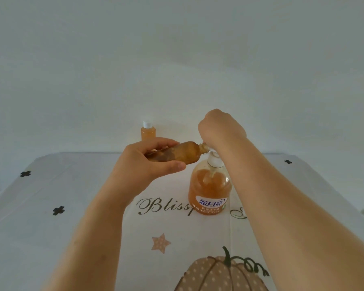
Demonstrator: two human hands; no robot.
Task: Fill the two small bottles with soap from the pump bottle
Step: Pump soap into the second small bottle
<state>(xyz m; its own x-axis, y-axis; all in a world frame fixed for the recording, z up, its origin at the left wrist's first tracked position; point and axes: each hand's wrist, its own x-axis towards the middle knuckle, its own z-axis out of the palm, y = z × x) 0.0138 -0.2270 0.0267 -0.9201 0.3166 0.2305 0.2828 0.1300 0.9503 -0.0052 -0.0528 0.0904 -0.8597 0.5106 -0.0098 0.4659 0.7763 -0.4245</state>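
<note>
**View:** head, single, wide-angle.
**Position:** worn on the person's head, above and behind both hands.
**Facing:** forward and slightly down, across the table (40, 196) towards a plain wall (177, 49) beyond the hands.
**Range:** close. Both forearms are seen entering from the bottom edge.
**Framing:** the left hand (143, 162) and right hand (221, 129) are placed just below centre. The right hand is seen from the back, its fingers hidden.
**Coverage:**
- The held small bottle (177, 154) is gripped in the left hand.
- The pump bottle (210, 192) is caught directly beneath the right hand.
- The capped small bottle (148, 132) is seen beyond the left hand.
</note>
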